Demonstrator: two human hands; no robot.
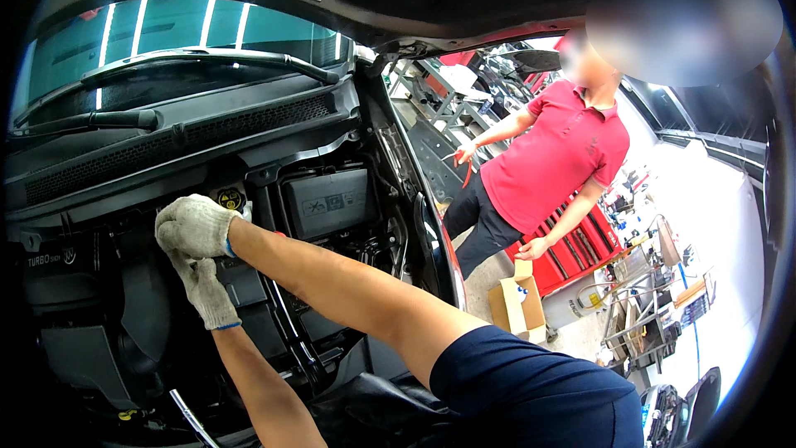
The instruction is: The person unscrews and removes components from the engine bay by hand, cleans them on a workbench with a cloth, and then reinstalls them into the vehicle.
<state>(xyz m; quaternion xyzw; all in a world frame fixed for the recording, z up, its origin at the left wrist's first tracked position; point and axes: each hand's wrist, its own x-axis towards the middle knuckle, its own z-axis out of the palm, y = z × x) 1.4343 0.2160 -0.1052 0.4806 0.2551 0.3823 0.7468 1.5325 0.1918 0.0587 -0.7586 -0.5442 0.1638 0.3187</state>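
Note:
Both my hands wear off-white knit work gloves and meet over the engine bay of a car. My right hand [197, 228] is curled closed beside a dark cap [230, 198] with yellow markings. Just below it, my left hand [211, 297] reaches up, its fingers bent and partly covered by the right. Whatever the two hands grip is hidden by the gloves. A black engine cover [60, 278] and a thick black duct [145, 307] lie to their left. To their right is a black rectangular box lid [332, 202].
A chrome rod [192, 419] sticks up at the lower edge. The windshield wiper [207, 56] and raised hood [373, 0] border the bay. On the right stands a co-worker [547, 153] holding a red-handled tool [467, 172], near a red tool cabinet [572, 241] and an open cardboard box [516, 309].

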